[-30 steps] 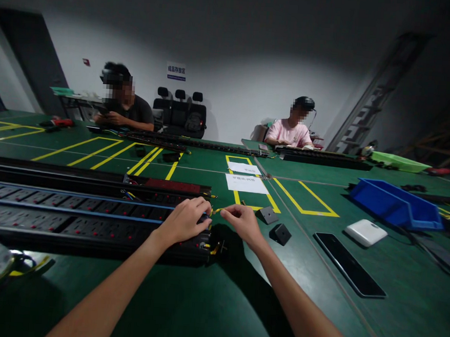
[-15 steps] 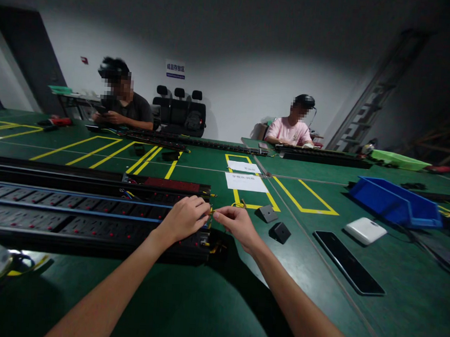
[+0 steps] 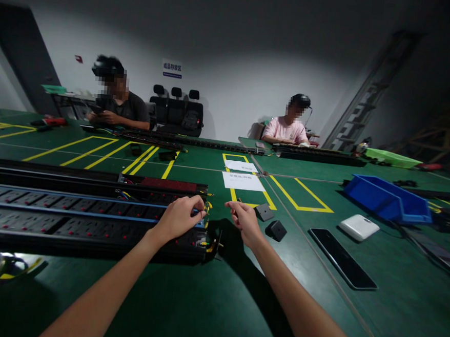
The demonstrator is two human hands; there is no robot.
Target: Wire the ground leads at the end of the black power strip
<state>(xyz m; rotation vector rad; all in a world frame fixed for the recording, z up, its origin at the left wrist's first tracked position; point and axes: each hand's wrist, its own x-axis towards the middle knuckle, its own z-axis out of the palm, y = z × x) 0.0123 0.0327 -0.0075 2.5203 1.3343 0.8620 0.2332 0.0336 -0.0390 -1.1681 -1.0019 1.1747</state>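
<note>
Long black socket strips (image 3: 90,227) with blue edges and small red lights lie side by side on the green table. My left hand (image 3: 181,217) rests at the right end of the upper strip, its fingers curled together by the yellow-green wires (image 3: 208,207); what they pinch, if anything, is hidden. My right hand (image 3: 244,221) is held apart, right of the strip ends, thumb and index finger pressed together on something too small to make out. More wires and a small dark plate (image 3: 218,244) show at the lower strip's end.
Two black brackets (image 3: 276,230) lie right of my right hand, with a phone (image 3: 342,258), a white box (image 3: 358,227) and a blue bin (image 3: 388,199) beyond. Paper sheets (image 3: 243,181) lie ahead. Two people sit across the table.
My right hand has moved away from the wires and my left hand, to the right. My left hand stays at the strip end. The view has shifted slightly.
</note>
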